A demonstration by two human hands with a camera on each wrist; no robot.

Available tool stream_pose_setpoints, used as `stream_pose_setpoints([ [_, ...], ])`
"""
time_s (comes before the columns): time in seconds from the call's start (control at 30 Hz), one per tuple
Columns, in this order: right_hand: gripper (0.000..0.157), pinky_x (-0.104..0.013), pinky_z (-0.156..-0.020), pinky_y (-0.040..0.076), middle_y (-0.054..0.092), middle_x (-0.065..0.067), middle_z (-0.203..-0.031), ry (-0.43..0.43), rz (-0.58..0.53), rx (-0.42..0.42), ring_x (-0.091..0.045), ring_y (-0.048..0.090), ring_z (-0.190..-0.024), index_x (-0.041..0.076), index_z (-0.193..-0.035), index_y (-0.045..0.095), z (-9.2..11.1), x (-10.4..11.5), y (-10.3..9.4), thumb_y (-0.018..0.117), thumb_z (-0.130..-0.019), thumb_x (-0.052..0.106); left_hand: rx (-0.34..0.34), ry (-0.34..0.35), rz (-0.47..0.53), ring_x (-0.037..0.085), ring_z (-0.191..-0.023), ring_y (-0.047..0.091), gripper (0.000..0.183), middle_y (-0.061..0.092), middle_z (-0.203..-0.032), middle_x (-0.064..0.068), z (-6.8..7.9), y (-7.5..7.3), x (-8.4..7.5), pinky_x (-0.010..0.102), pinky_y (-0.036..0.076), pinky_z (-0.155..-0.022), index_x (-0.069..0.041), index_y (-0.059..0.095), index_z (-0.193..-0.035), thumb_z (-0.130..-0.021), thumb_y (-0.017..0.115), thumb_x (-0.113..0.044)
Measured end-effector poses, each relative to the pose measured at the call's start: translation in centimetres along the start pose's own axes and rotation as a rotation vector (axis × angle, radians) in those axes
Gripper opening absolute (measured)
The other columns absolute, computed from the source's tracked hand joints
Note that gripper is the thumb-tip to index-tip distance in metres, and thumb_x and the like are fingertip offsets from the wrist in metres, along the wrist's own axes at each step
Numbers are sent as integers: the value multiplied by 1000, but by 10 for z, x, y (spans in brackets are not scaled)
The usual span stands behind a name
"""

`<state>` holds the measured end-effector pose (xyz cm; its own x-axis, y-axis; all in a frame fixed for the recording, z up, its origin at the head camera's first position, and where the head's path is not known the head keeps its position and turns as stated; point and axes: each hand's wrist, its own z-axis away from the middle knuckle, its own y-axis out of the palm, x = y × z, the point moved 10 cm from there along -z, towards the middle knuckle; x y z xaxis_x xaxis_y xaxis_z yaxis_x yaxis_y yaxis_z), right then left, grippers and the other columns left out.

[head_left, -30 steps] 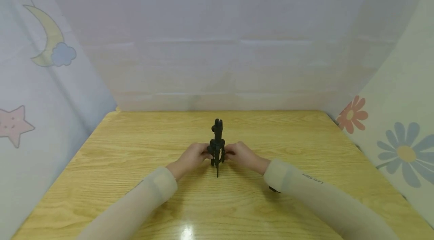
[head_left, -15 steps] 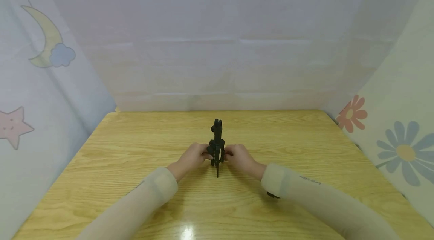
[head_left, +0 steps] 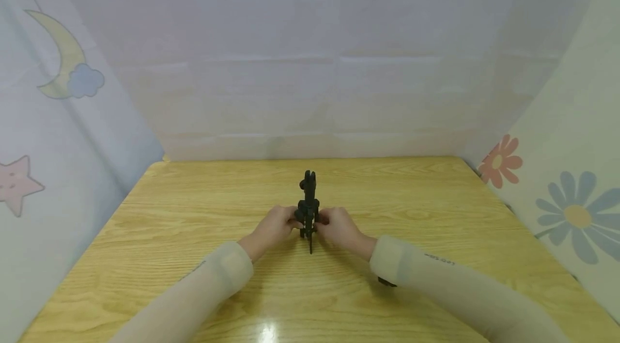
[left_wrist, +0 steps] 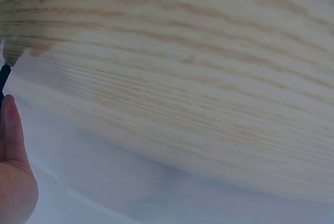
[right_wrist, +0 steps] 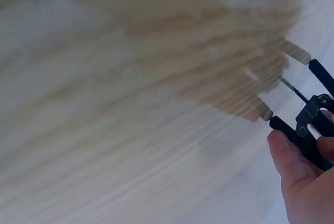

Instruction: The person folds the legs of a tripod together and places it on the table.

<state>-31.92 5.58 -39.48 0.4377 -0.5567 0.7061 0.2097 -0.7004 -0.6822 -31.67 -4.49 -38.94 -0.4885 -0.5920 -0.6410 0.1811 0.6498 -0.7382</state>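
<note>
Head view, black jointed device (head_left: 310,190): near the middle of the wooden table (head_left: 194,187), between the two hands, seen end-on and apparently roughly upright; whether all its feet touch the tabletop I cannot tell.
Legs and rod: the right wrist view shows two straight black legs (right_wrist: 289,130), a hinged bracket (right_wrist: 308,117) with screws, and a thin rod (right_wrist: 295,91) between the legs.
Handling: probably light and stiff in each part, yet free to swing at the joints; the smooth legs may slip a little, and the thin rod looks the likeliest to bend.
Where to hold: low on the legs, one per hand, seems sound; fingertips are best kept out of the hinges, which could nip.
Right hand (head_left: 341,229): thumb and fingers pinch a leg just beside the bracket.
Left hand (head_left: 273,224): seems to pinch the device's left side; its own wrist view catches only the edge of this hold.
Around: pale sleeves (head_left: 208,273) on both forearms; beyond the table, a plain cloth backdrop (head_left: 290,36).
</note>
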Motion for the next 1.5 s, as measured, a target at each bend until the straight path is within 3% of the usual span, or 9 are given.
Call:
stream_pose_setpoints([
  [0.37,6,-30,-65,55,71,-14,-82,-37,11,-44,-20,66,-74,-8,-88,70,0,5,-1,66,-85,-8,1,16,-14,16,-79,66,11,72,-90,14,0,1,-3,31,55,-69,4,71,-97,-89,67,-2],
  [0.57,10,-33,-70,56,71,-17,-88,-50,-7,1,-23,68,-80,-9,-95,69,0,5,1,64,-87,-8,5,-2,-5,20,-83,67,11,72,-91,14,0,1,-3,34,56,-71,4,70,-98,-89,66,-1],
  [0.77,12,-32,-71,55,71,-14,-90,-56,-19,72,-19,65,-81,-7,-96,69,2,3,2,60,-88,-8,10,10,-17,16,-77,65,10,72,-89,14,1,3,-6,31,54,-67,4,70,-97,-89,67,-2],
  [0.97,17,-40,-78,56,69,-19,-98,13,-11,85,-28,66,-91,-10,-104,67,8,-1,-2,57,-89,-9,16,-5,-30,12,-70,61,9,72,-87,13,1,4,-8,28,52,-63,3,70,-95,-89,68,-3],
  [1.13,16,-39,-76,56,69,-18,-97,75,-4,65,-28,67,-88,-11,-104,67,14,-4,-9,59,-92,-5,13,-5,-37,10,-64,56,7,71,-83,12,2,3,-9,25,48,-58,3,69,-94,-89,68,-2],
  [1.37,12,-32,-73,55,70,-16,-92,-33,-36,134,-22,66,-83,-9,-95,69,23,9,-5,60,-88,-4,-17,-5,-18,12,-68,60,11,72,-86,13,7,2,-13,27,51,-60,3,70,-99,-88,68,1],
  [1.5,10,-28,-70,54,70,-13,-88,-15,-37,134,-19,65,-79,-7,-93,69,28,10,-4,62,-88,-3,-32,-29,-19,15,-70,62,12,71,-88,14,9,2,-13,30,52,-61,4,69,-101,-89,67,2],
])
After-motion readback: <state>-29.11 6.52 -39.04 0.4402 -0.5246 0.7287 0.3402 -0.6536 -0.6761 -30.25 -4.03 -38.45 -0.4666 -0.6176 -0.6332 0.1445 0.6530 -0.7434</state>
